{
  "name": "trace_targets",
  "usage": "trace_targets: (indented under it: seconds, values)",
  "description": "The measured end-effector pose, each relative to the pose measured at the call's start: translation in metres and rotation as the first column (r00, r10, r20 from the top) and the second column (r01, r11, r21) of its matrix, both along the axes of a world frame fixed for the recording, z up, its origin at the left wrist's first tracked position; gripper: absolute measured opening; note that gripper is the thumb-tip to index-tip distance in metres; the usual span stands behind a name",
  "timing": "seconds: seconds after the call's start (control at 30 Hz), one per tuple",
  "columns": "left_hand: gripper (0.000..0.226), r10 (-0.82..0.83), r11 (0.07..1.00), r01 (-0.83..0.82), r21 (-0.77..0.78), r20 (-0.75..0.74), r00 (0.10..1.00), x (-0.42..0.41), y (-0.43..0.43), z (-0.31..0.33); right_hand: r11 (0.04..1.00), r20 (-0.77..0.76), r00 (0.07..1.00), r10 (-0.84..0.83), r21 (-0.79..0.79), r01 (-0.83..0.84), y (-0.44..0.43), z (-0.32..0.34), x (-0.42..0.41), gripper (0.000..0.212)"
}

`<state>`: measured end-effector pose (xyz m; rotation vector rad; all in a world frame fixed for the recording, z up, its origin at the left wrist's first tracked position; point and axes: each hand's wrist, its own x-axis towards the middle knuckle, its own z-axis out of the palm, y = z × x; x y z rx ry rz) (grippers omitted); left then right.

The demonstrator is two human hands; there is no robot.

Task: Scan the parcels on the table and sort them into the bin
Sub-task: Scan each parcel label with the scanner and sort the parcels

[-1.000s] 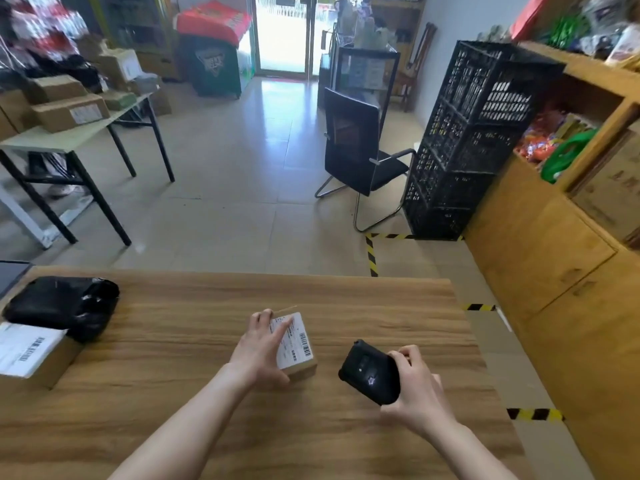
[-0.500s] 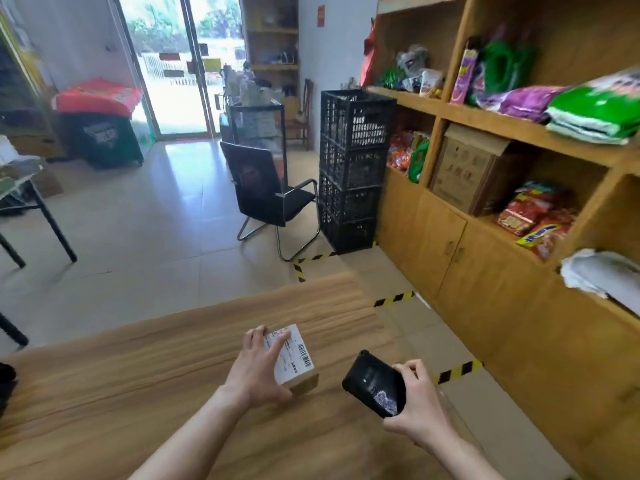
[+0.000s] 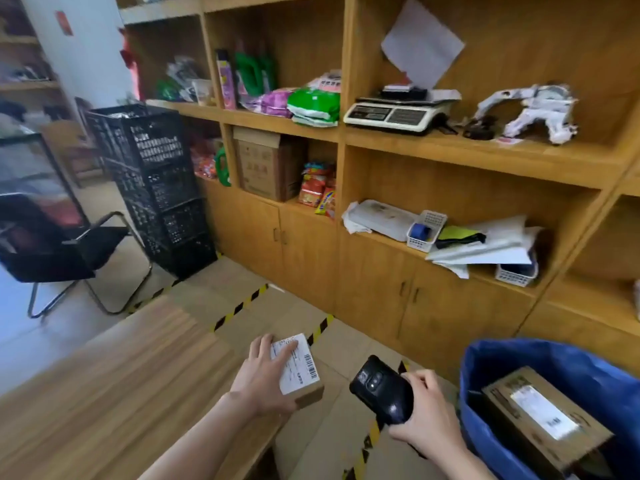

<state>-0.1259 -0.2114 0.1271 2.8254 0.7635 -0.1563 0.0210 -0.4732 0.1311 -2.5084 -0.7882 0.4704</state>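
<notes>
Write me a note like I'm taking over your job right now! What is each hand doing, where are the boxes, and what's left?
Left hand: grips the small parcel, label up, at the end of the table, partly out over the floor. I cannot tell if it is lifted.
Right hand: holds the scanner, beside that parcel.
Blue bin: on the right, with one cardboard parcel already inside.
Done: one parcel is binned.
Left: I cannot tell if the small parcel has been scanned. Scan it if needed, then drop it in the bin. No other parcels are in view.
</notes>
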Motion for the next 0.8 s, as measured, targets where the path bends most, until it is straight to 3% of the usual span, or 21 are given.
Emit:
trace_targets:
  seconds: [0.2, 0.3, 0.4, 0.8]
  values:
    - [0.119, -0.300, 0.953, 0.299, -0.044, -0.017, 0.954, 0.122, -0.087, 0.000, 0.941, 0.013, 0.942, -0.336, -0.030, 0.336, -0.115, 0.002, 0.029, 0.085]
    - [0.120, -0.421, 0.906, 0.419, -0.062, -0.029, 0.907, 0.178, -0.129, -0.005, 0.889, 0.029, 0.890, -0.455, -0.046, 0.456, -0.160, 0.003, 0.044, 0.081]
    - [0.121, -0.522, 0.851, 0.517, -0.093, -0.042, 0.852, 0.232, -0.168, -0.012, 0.828, 0.004, 0.829, -0.559, -0.056, 0.558, -0.197, -0.005, 0.067, 0.090]
    - [0.125, -0.749, 0.655, 0.735, -0.174, -0.019, 0.663, 0.440, -0.259, -0.046, 0.618, 0.055, 0.623, -0.781, -0.079, 0.782, -0.275, -0.029, 0.192, 0.087]
